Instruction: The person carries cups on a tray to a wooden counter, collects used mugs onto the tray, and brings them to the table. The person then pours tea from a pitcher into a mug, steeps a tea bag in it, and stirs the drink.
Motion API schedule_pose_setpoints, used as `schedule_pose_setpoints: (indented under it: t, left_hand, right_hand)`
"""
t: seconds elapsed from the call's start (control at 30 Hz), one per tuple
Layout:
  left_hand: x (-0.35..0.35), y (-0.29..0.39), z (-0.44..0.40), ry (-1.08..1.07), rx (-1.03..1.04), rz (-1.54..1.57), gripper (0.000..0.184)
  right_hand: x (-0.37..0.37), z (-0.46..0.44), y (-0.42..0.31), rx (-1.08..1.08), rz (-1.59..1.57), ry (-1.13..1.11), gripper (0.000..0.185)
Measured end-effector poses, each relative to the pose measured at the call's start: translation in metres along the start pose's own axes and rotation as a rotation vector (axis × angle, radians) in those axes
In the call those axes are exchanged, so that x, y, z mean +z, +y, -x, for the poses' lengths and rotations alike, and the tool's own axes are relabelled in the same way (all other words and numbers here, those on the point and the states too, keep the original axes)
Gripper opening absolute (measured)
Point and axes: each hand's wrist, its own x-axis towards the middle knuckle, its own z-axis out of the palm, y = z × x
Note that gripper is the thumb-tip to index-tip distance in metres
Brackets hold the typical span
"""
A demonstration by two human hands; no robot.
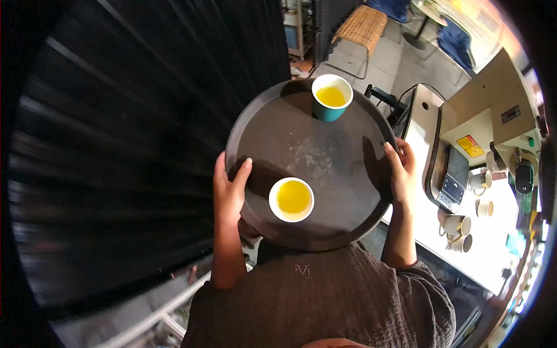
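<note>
A round dark brown serving tray [348, 168] is held in front of my chest. My left hand [230, 187] grips its left rim, thumb on top and fingers mostly hidden beneath. On the right rim, my right hand [401, 172] holds on the same way. Two cups of yellow liquid stand upright on the tray. The teal cup [329, 111] with a white inside is near the far edge. Closer to me, left of the middle, is the white-rimmed cup [292, 217], whose outside is hidden from above. Pale smudges mark the tray's middle.
A black corrugated wall [133, 139] runs along the left. On the right, a white counter [487, 255] carries several mugs [458, 225], a small black device [454, 177] and a beige cabinet [481, 116]. Ahead are a wicker-topped seat [361, 28] and a blue chair [455, 42] on tiled floor.
</note>
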Motion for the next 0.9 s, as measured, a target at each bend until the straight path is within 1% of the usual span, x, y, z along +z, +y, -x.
schedule_pose_setpoints:
  t: [0.03,0.07,0.13,0.17,0.27,0.33,0.4,0.43,0.47,0.53,0.6,0.67,0.73,0.8,0.9]
  left_hand:
    - [0.005,0.009,-0.021,-0.049,0.028,-0.02,0.057]
    - [0.008,0.014,-0.036,-0.086,0.03,-0.021,0.057]
    - [0.021,0.027,-0.075,-0.226,0.063,0.052,0.051]
    - [0.027,0.034,-0.094,-0.293,0.08,0.031,0.047]
    - [0.06,0.054,-0.144,-0.4,0.1,-0.016,0.044]
    - [0.084,0.052,-0.169,-0.482,0.104,0.011,0.044]
    - [0.109,0.054,-0.193,-0.544,0.108,0.041,0.043]
    - [0.122,0.057,-0.205,-0.608,0.099,0.054,0.042]
    - [0.136,0.061,-0.217,-0.673,0.093,0.059,0.041]
    - [0.167,0.076,-0.245,-0.725,0.132,0.043,0.04]
    - [0.199,0.09,-0.27,-0.775,0.156,0.024,0.039]
    - [0.227,0.098,-0.29,-0.825,0.201,0.011,0.039]
    - [0.252,0.109,-0.305,-0.885,0.204,0.012,0.039]
    - [0.281,0.12,-0.319,-0.956,0.151,0.077,0.039]
    - [0.312,0.133,-0.333,-1.047,0.155,0.047,0.042]
  right_hand:
    - [0.005,-0.003,0.002,0.026,-0.054,0.062,0.033]
    - [0.009,0.0,0.002,0.053,-0.106,0.12,0.032]
    - [0.018,-0.003,-0.006,0.066,-0.102,0.236,0.032]
    - [0.019,-0.006,-0.008,0.079,-0.098,0.279,0.032]
    - [0.022,-0.023,-0.01,0.066,-0.119,0.414,0.033]
    - [0.02,-0.031,-0.008,0.032,-0.127,0.475,0.033]
    - [0.021,-0.042,-0.009,0.042,-0.122,0.566,0.028]
    - [0.021,-0.048,-0.009,0.043,-0.087,0.633,0.03]
    - [0.022,-0.053,-0.012,0.055,-0.098,0.659,0.032]
    - [0.021,-0.072,-0.01,0.006,-0.094,0.741,0.033]
    - [0.021,-0.088,-0.014,0.005,-0.156,0.768,0.033]
    - [0.023,-0.1,-0.018,-0.019,-0.127,0.834,0.034]
    - [0.021,-0.112,-0.02,-0.071,-0.178,0.851,0.035]
    - [0.017,-0.123,-0.023,-0.068,-0.135,0.899,0.036]
    - [0.015,-0.132,-0.029,-0.057,-0.188,0.982,0.035]
